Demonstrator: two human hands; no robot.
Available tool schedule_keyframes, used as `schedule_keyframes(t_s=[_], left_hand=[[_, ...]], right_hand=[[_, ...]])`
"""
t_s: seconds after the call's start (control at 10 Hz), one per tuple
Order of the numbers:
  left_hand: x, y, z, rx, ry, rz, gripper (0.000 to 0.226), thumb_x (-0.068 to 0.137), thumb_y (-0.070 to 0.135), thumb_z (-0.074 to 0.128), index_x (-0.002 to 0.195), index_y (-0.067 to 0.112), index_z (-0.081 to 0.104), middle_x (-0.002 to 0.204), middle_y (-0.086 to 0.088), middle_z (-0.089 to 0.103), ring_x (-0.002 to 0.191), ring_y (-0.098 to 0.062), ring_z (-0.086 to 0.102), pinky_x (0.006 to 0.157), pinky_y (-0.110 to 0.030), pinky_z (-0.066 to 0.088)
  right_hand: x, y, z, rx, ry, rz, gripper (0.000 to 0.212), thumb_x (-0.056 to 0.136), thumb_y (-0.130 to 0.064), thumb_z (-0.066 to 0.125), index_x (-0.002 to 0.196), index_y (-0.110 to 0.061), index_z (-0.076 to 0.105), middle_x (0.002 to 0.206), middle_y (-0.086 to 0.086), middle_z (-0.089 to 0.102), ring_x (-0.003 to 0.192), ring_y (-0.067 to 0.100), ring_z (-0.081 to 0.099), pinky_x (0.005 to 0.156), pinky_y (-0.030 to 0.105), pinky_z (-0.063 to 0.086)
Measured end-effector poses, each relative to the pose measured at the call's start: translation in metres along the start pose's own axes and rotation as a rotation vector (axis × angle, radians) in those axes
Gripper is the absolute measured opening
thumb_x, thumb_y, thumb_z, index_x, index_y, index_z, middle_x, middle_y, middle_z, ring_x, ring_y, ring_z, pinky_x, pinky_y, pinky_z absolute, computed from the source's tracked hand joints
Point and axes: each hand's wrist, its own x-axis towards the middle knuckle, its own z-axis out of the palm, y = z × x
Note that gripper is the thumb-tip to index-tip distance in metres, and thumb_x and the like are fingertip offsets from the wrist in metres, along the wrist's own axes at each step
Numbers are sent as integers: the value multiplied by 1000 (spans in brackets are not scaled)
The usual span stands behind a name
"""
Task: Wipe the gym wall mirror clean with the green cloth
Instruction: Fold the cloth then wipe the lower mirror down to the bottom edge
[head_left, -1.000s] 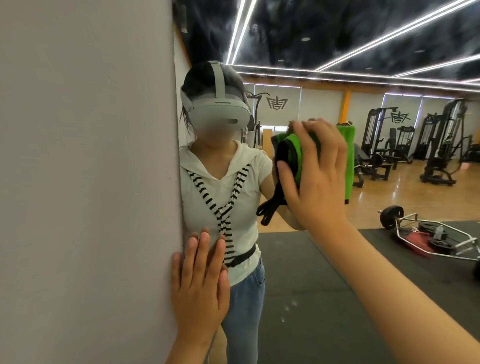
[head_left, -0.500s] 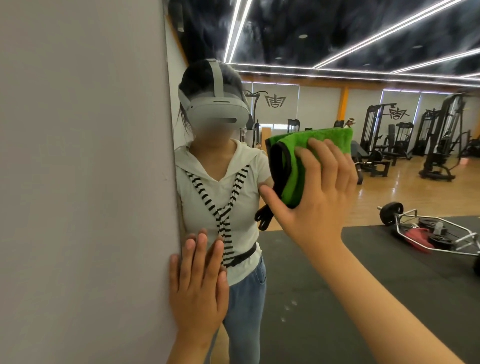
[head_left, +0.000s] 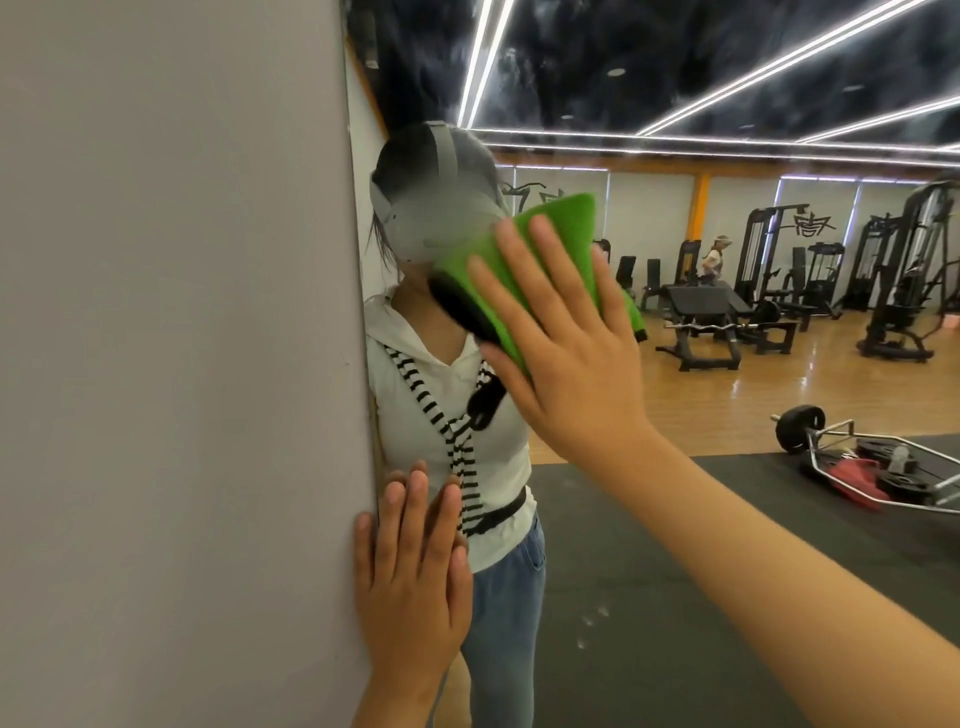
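The wall mirror fills the right two thirds of the view and reflects the gym and a person in a white top. My right hand lies flat with straight fingers on the folded green cloth, pressing it against the glass at about head height. A black edge of the cloth shows on its lower left side. My left hand rests flat, fingers straight, on the mirror's left edge beside the grey wall, well below the cloth.
A plain grey wall stands to the left of the mirror. The glass reflects weight machines, a bench, a trap bar with plates on a black mat, and a few small spots low down.
My right hand has slid the green cloth leftward and slightly up across the mirror, now over the reflected head. The left hand has stayed on the mirror's edge.
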Motion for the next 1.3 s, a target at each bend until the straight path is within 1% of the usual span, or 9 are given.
schedule_keyframes(t_s=[0.1, 0.2, 0.3, 0.4, 0.6, 0.8, 0.9, 1.2, 1.3], left_hand=[[-1, -1, -1, 4, -1, 2, 54, 108, 31, 20, 161, 25, 14, 169, 2, 5, 156, -18, 8, 126, -40, 6], [-1, -1, 0, 7, -5, 6, 54, 108, 30, 21, 161, 25, 13, 169, 2, 5, 156, -19, 8, 126, -41, 6], [-1, -1, -1, 0, -1, 8, 54, 108, 31, 22, 161, 24, 14, 169, 2, 6, 156, -19, 8, 126, -41, 7], [-2, -3, -2, -9, -3, 23, 54, 108, 31, 22, 161, 24, 13, 169, 2, 5, 156, -19, 8, 126, -41, 6], [-2, -1, 0, 11, 2, 21, 55, 108, 30, 22, 161, 23, 13, 169, 1, 5, 156, -19, 7, 126, -41, 6], [-2, -1, 0, 4, 3, 21, 54, 108, 29, 22, 161, 22, 15, 169, 1, 5, 156, -19, 8, 126, -41, 6], [-1, -1, -1, 1, -4, 15, 55, 108, 29, 23, 161, 23, 14, 169, 1, 5, 156, -19, 8, 126, -42, 6], [-32, -21, -11, -36, -54, -17, 58, 108, 33, 26, 161, 18, 9, 169, 1, 4, 155, -17, 9, 126, -39, 6], [-39, -26, -14, -37, -81, -56, 60, 108, 36, 25, 161, 15, 5, 169, 1, 2, 155, -16, 8, 126, -39, 6]], right_hand=[[5, 25, -8, -48, -48, -130, 51, 108, -41, 33, 153, -18, 34, 159, 12, 35, 148, 28, 26, 121, 47, 14], [35, 24, -9, 54, 35, 144, 54, 106, -42, 37, 153, -15, 36, 160, 13, 33, 149, 29, 24, 122, 45, 10], [36, -15, 1, 52, -27, 30, 56, 104, -42, 41, 153, -15, 36, 160, 13, 32, 149, 29, 26, 122, 48, 8], [16, -18, 2, 46, -102, -267, 52, 105, -41, 46, 151, -18, 40, 159, 8, 36, 149, 25, 30, 122, 48, 13], [51, -26, 5, 32, 38, 57, 49, 107, -36, 38, 152, -16, 39, 159, 11, 35, 148, 27, 29, 122, 47, 9], [51, -27, 5, 37, -56, -307, 46, 107, -34, 36, 150, -19, 43, 157, 6, 39, 147, 24, 33, 123, 44, 10], [72, -29, 7, 9, 13, -136, 46, 107, -34, 39, 150, -19, 44, 157, 8, 40, 147, 26, 34, 122, 47, 13], [-21, -46, 5, 82, -124, -283, 45, 107, -30, 37, 152, -23, 38, 159, 0, 31, 148, 18, 28, 123, 42, 9], [-9, -42, 7, 69, -74, -136, 47, 107, -29, 40, 153, -22, 35, 160, 1, 30, 149, 20, 27, 123, 43, 6]])
